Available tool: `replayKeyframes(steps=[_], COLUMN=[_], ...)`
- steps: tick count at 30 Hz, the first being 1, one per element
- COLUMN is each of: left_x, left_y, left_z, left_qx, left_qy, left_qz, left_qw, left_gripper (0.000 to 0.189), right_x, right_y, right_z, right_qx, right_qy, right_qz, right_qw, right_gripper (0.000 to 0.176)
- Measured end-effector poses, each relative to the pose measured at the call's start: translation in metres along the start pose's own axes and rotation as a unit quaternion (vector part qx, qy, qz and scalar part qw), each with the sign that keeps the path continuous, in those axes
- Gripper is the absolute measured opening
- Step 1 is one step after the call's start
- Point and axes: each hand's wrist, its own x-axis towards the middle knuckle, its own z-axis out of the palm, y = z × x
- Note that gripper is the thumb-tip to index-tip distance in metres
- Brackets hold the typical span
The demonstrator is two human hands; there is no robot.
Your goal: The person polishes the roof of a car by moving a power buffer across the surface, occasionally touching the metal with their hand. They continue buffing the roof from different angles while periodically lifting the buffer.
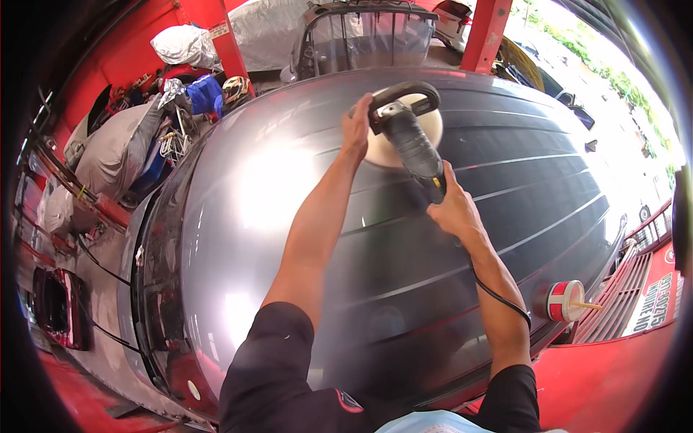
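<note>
Sleeves: two short black fabric sleeves at the near edge of the car roof, the left with a red-edged badge.
Tin: a round red-and-white tin near the roof's near right corner, a thin pale wooden stick jutting from its mouth.
Cord: a thin black cable curving beside the right forearm.
Roof: a broad, glossy dark grey metal car roof with long parallel ridges; bright glare lies toward its left edge.
Right hand: the right hand has its grip closed round the polisher's rear end, just behind a small yellow mark.
Polisher: a black, tube-bodied power polisher over the roof's middle, toward the far edge; its round cream pad faces the roof, full contact hard to tell.
Left hand: the left hand has its grip wrapped on the left end of the polisher's black loop handle.
Beyond the far edge: a red post and a dark-framed vehicle.
</note>
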Motion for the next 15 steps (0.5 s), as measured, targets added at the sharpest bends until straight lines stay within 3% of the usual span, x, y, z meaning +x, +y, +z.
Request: replayKeyframes(steps=[8, 11, 13, 15], left_x=[-0.034, -0.032, -0.035, -0.037], left_y=[-0.024, -0.050, -0.056, -0.050], left_z=[0.097, 0.112, 0.119, 0.116], left_qx=[0.037, 0.010, -0.038, -0.022], left_qy=[0.017, -0.012, -0.024, -0.028], left_qz=[-0.027, -0.064, -0.046, -0.082], left_qw=[0.999, 0.998, 0.998, 0.996], left_gripper=[0.032, 0.041, 0.042, 0.041], right_x=[-0.020, -0.023, -0.025, -0.024], right_y=[0.044, 0.062, 0.074, 0.075], right_z=[-0.047, -0.053, -0.054, -0.051], right_qx=[0.008, -0.009, -0.009, -0.009], right_qy=[0.056, 0.080, 0.089, 0.099], right_qz=[0.038, 0.067, 0.044, 0.024], right_qw=[0.998, 0.995, 0.995, 0.995], right_gripper=[0.091, 0.096, 0.096, 0.096])
